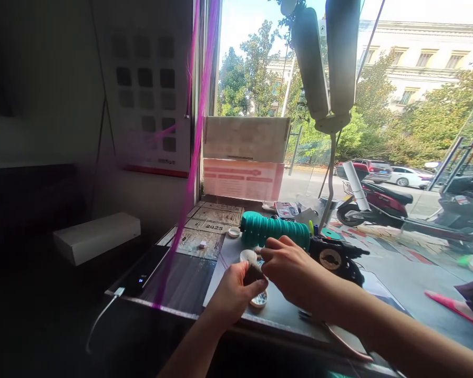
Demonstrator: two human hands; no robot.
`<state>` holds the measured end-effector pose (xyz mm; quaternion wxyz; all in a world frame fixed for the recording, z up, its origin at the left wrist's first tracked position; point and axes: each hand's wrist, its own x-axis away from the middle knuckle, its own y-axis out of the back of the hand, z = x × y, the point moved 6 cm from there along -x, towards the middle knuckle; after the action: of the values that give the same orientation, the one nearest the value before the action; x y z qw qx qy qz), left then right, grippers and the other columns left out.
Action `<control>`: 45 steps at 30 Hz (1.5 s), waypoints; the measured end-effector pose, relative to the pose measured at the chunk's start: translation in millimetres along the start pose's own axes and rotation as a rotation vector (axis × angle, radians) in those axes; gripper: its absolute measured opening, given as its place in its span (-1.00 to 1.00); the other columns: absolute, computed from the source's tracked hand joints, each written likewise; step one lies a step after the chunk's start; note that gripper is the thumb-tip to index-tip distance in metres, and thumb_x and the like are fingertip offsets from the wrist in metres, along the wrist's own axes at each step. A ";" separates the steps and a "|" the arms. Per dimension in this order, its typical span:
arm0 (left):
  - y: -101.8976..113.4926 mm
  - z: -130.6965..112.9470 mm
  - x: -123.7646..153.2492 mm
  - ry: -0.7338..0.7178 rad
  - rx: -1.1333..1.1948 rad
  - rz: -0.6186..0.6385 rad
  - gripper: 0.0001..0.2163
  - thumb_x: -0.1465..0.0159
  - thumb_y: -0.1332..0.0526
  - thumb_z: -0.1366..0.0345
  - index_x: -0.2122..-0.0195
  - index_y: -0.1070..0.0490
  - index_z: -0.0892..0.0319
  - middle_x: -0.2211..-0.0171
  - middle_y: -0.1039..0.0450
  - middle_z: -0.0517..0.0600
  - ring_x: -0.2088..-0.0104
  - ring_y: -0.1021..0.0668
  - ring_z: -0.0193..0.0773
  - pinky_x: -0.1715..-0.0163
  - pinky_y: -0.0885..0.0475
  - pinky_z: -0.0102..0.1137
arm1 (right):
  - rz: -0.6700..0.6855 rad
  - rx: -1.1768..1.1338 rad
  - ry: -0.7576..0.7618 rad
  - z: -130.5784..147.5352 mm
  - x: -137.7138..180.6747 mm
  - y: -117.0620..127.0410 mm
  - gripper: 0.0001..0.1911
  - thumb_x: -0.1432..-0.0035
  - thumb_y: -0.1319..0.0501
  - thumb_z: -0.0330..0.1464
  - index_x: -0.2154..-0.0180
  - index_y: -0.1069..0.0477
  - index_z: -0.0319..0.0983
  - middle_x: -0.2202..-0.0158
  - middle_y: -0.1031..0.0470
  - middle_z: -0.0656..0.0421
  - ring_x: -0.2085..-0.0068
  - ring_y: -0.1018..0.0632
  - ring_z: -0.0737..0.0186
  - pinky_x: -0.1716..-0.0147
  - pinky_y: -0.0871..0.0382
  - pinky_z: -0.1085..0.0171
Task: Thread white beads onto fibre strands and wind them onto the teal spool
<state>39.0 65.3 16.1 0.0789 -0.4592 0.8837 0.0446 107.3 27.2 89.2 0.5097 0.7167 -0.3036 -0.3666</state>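
Note:
My left hand (236, 290) is closed around a small dark rounded object (253, 274), thumb along its near side. Just right of it, my right hand (283, 261) has its fingers curled in a pinch; whatever is between the fingertips is hidden. A white round cup or lid (247, 255) shows just behind the fingers. Below the hands sits a shallow white round dish (260, 300) with small bits in it, partly covered. Behind the hands lies a green ribbed roll (276, 232), and a small white ring-shaped lid (234, 231) stands by its left end.
A black device with a round disc (331, 259) lies right of the hands. A power bank (145, 275) with a white cable (104, 310) rests at the left edge. Purple strands (193, 178) hang left of the hands. A white box (98, 236) is farther left; a window stands behind.

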 end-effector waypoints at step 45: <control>-40.7 -7.9 -47.6 -0.319 0.062 -0.580 -0.88 -0.10 -0.15 0.28 0.51 -0.31 0.22 0.57 -0.41 -0.04 0.52 -0.46 -0.29 0.46 -0.31 -0.44 | -0.420 -0.195 -0.519 -97.6 22.2 -3.9 -0.89 -0.03 -0.15 -0.29 0.38 -0.35 -0.19 0.35 -0.39 0.16 0.23 -0.35 0.10 0.24 -0.16 0.14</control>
<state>98.5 79.1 32.2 0.2398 -0.6763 0.6935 0.0648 201.1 60.0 101.4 0.3949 0.5942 -0.2324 -0.6610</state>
